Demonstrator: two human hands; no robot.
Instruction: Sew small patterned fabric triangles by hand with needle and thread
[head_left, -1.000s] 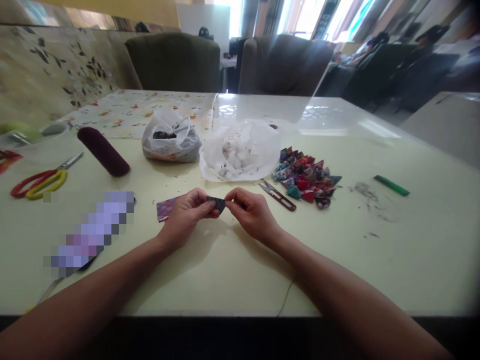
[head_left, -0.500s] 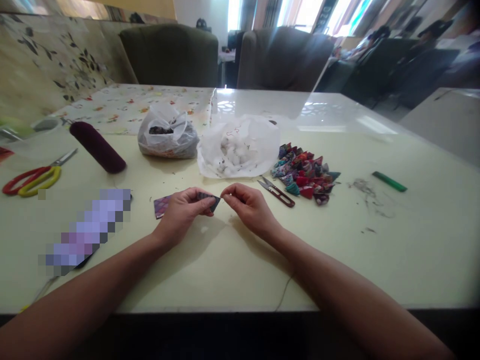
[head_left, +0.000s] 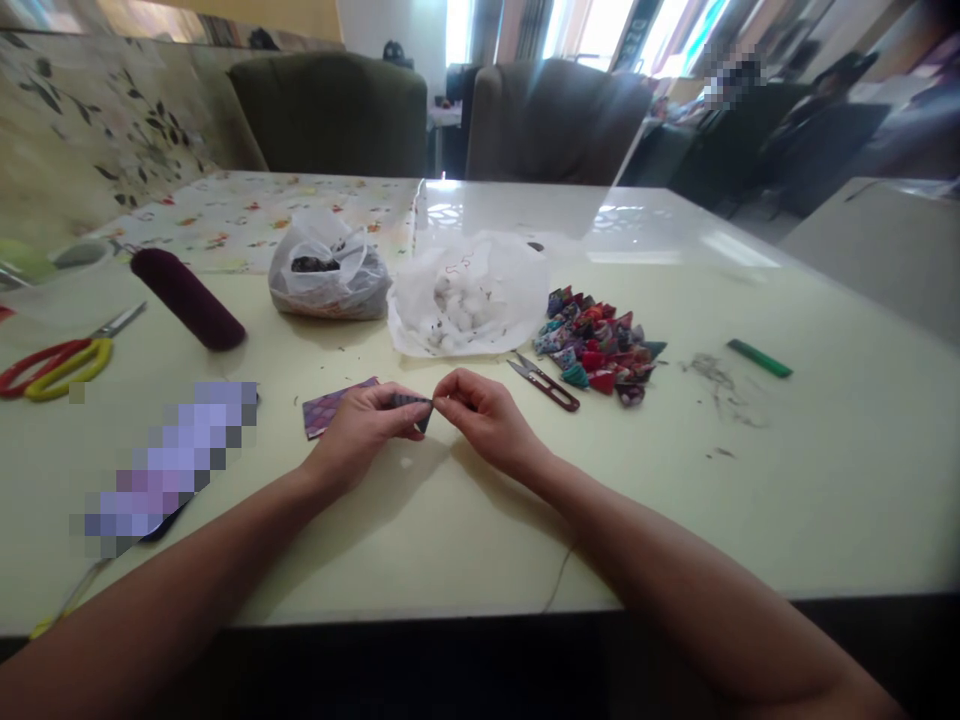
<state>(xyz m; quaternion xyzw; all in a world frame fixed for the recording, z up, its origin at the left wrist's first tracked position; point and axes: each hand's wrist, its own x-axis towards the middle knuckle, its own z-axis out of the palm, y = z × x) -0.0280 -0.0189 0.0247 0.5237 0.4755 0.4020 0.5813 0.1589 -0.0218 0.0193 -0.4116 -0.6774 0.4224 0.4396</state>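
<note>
My left hand (head_left: pixel 367 425) is closed on a small dark patterned piece of fabric (head_left: pixel 424 418), pinched between thumb and fingers. My right hand (head_left: pixel 480 412) has its thumb and forefinger pressed together at the fabric's right corner; whatever they pinch is too small to make out. Partly behind my left hand lies a purple patterned fabric piece (head_left: pixel 322 412), flat on the table. Right of my right hand rest thread snips (head_left: pixel 551 385), beside a heap of small stuffed fabric pieces (head_left: pixel 600 345) in many colours.
A bag of white stuffing (head_left: pixel 469 300) and a tied plastic bag (head_left: pixel 330 285) stand behind my hands. Leftward are a dark purple cylinder (head_left: pixel 187 300), red-and-yellow scissors (head_left: pixel 71 365) and a blurred-out phone (head_left: pixel 176 455). A green object (head_left: pixel 759 358) and loose thread scraps (head_left: pixel 716 378) lie rightward.
My right fingertips have come closer to the fabric's corner and now meet it. The whole view has shifted slightly, and more of the purple fabric shows behind my left hand.
</note>
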